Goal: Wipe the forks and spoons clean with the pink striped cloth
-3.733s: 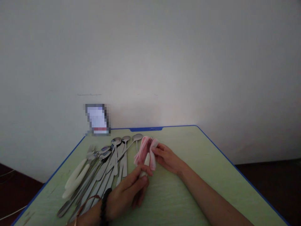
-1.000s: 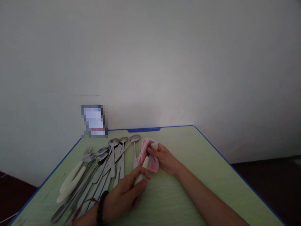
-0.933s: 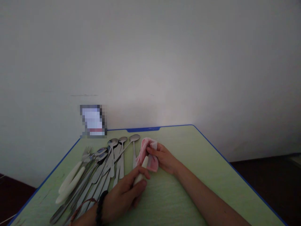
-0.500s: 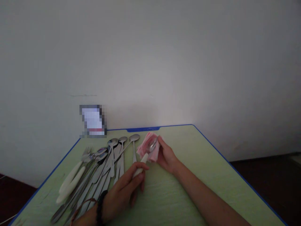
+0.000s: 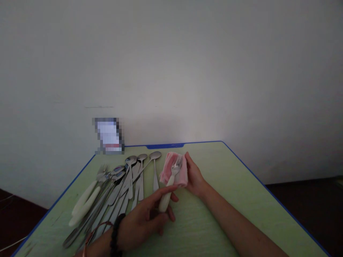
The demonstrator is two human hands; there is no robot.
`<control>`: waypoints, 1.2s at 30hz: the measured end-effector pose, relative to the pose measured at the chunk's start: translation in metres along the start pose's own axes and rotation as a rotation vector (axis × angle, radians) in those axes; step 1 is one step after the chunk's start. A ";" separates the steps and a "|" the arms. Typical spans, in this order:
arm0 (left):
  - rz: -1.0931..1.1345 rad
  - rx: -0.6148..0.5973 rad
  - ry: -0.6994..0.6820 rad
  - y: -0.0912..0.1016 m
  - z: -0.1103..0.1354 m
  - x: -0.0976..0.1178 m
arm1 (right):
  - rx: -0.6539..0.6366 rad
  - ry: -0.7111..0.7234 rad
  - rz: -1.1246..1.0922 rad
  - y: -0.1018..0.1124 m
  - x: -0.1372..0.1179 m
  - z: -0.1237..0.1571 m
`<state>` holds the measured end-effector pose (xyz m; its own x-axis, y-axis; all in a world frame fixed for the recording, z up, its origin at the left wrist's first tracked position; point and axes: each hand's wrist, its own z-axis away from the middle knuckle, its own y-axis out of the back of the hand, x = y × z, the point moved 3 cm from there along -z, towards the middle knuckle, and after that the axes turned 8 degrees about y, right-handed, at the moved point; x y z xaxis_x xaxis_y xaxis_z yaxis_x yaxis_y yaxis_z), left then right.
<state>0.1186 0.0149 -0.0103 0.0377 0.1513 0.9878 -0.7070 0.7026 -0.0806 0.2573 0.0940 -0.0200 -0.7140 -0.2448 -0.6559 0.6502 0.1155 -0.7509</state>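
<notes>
My left hand (image 5: pixel 151 217) holds a fork (image 5: pixel 165 200) by its pale handle, the metal tines pointing up and away from me. Behind the tines lies a folded pink cloth (image 5: pixel 166 167), and the fork's head rests against it or just in front. My right hand (image 5: pixel 195 175) grips the cloth from its right side, thumb up along the edge and the other fingers hidden behind it. Left of my hands, a pile of metal spoons (image 5: pixel 131 160) and other cutlery is spread on the table, with two pale-handled pieces (image 5: pixel 85 207) at its left side.
The green table (image 5: pixel 227 200) has a blue edge and stands against a grey wall (image 5: pixel 187 71). A blurred-out device with a bright screen (image 5: pixel 108 135) leans at the back left corner. My left forearm lies over the near end of the cutlery pile.
The fork has turned so its tines face me more, and its handle shows more between my left fingers, which have loosened. Cloth and right hand have shifted slightly right along with the view.
</notes>
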 end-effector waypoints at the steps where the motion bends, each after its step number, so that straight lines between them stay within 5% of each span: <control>1: -0.008 0.009 0.019 0.000 -0.001 0.000 | -0.005 -0.015 0.017 0.000 0.001 0.000; 9: 0.011 0.115 0.096 0.004 -0.005 -0.012 | -0.054 0.033 0.241 0.006 0.001 0.005; 26: 0.009 0.103 0.107 0.004 -0.004 -0.015 | -0.005 0.118 -0.047 0.002 -0.007 0.001; 36: -0.129 0.048 0.125 0.001 -0.001 -0.011 | -0.046 0.129 0.233 0.009 -0.001 0.000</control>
<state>0.1184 0.0144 -0.0215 0.2157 0.1495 0.9649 -0.7233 0.6883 0.0551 0.2638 0.0953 -0.0261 -0.5756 -0.0825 -0.8136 0.7904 0.1990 -0.5794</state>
